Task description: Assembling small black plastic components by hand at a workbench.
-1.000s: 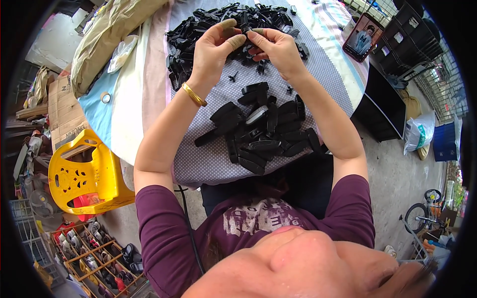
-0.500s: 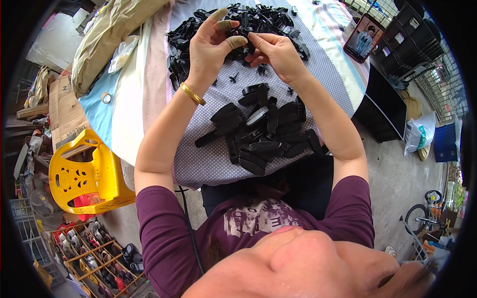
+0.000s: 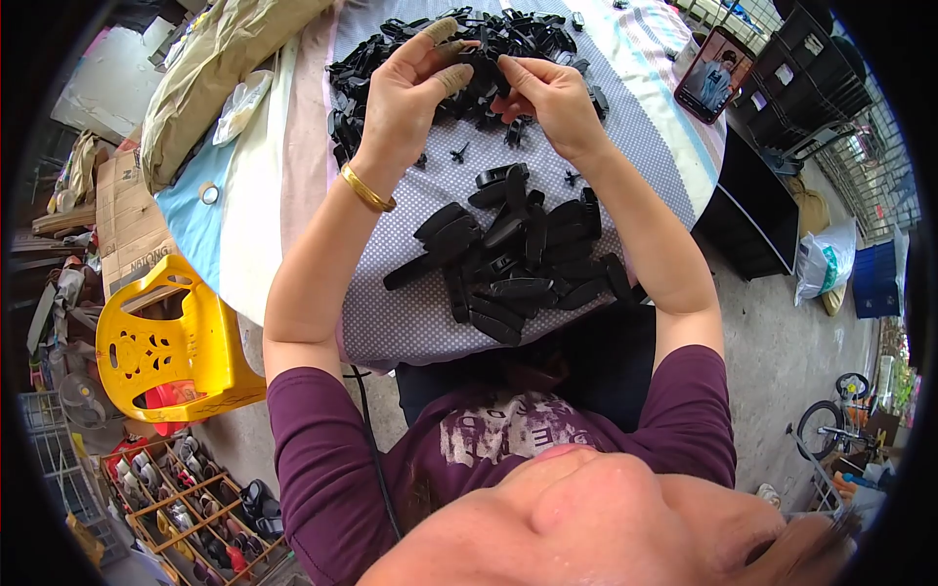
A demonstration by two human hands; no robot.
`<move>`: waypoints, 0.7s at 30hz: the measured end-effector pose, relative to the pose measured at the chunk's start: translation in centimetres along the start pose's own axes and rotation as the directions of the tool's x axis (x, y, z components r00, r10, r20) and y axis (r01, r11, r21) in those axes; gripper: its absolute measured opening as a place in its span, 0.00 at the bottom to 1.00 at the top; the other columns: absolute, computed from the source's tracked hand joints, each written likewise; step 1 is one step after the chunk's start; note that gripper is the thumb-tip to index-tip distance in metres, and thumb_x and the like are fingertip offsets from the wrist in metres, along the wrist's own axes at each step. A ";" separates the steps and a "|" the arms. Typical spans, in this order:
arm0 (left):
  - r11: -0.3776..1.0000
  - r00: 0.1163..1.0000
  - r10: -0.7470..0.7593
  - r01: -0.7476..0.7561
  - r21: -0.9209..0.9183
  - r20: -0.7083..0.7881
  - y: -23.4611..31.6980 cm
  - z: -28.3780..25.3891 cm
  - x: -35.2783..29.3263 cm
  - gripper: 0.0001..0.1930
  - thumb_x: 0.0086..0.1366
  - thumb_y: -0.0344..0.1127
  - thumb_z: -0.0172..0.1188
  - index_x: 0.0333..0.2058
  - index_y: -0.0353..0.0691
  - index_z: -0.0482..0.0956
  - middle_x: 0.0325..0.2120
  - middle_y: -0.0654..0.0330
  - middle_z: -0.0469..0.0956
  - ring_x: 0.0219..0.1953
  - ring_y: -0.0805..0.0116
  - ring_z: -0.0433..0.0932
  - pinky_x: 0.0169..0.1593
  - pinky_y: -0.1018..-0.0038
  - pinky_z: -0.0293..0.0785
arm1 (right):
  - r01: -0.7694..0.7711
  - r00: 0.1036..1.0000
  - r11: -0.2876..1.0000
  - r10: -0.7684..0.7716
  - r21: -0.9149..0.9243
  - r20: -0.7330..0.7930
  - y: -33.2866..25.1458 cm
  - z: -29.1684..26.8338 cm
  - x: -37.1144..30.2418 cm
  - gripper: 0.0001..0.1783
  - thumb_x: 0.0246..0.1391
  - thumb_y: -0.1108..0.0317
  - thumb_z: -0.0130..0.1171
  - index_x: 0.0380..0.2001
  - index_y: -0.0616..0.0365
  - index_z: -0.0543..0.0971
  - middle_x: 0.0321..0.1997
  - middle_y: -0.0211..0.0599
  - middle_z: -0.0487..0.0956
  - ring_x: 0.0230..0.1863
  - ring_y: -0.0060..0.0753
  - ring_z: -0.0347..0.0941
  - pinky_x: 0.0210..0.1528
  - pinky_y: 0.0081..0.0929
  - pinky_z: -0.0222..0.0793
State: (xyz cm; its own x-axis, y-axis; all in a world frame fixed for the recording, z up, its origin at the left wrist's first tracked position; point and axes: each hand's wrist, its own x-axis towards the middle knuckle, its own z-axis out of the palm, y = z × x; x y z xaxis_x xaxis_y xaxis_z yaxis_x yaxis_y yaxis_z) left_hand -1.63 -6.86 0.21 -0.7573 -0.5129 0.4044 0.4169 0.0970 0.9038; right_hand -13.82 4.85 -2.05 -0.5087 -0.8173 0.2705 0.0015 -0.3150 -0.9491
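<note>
Over the far part of the table, my left hand and my right hand are close together. Beige tape wraps the left thumb and fingers. Between the two hands is a small black plastic part, hard to tell from the black pieces behind it. The left thumb and fingers close on its left side; the right thumb and forefinger pinch its right side. Beyond the hands spreads a heap of small black plastic parts. Nearer me lies a pile of longer black pieces, with a few tiny black bits between.
A patterned cloth covers the table. A phone showing a picture stands at the far right, near black crates. At left are a yellow plastic chair, a tape roll and a shoe rack.
My left hand has shifted slightly left and toward me, and its wrist has turned a little. The right hand has moved slightly right. The black part shows more between them.
</note>
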 end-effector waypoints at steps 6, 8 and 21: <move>0.987 0.999 0.023 -0.026 0.159 0.024 0.5 -0.1 0.0 0.25 0.54 0.20 0.58 0.52 0.33 0.67 0.42 0.54 0.76 0.43 0.74 0.74 0.48 0.80 0.71 | 0.078 0.997 0.990 -0.079 -0.117 -0.002 -0.2 0.7 -0.5 0.14 0.56 0.62 0.53 0.35 0.63 0.78 0.22 0.32 0.77 0.23 0.20 0.74 0.23 0.15 0.69; 0.989 1.000 0.026 -0.028 0.143 0.016 0.2 -0.1 -0.1 0.25 0.54 0.21 0.59 0.52 0.32 0.67 0.41 0.55 0.77 0.42 0.75 0.75 0.47 0.80 0.72 | 0.082 0.991 0.982 -0.100 -0.172 -0.094 -0.2 1.3 -0.7 0.13 0.57 0.63 0.53 0.34 0.64 0.78 0.21 0.32 0.77 0.23 0.19 0.74 0.22 0.14 0.68; 0.995 0.997 0.010 -0.017 -0.101 -0.070 0.5 0.6 -0.4 0.18 0.57 0.21 0.56 0.48 0.30 0.70 0.38 0.54 0.77 0.41 0.71 0.76 0.46 0.78 0.73 | 0.219 0.973 0.900 -0.230 -0.377 0.015 0.7 1.1 -0.6 0.14 0.54 0.66 0.56 0.40 0.66 0.74 0.30 0.31 0.77 0.27 0.18 0.74 0.29 0.14 0.71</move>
State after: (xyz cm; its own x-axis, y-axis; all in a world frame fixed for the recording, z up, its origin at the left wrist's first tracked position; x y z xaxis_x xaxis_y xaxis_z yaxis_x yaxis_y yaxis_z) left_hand -1.40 -6.07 0.57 -0.7162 -0.5704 0.4022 0.4780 0.0190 0.8781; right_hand -12.55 4.54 -2.64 -0.4827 -0.7297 0.4842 -0.4348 -0.2803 -0.8558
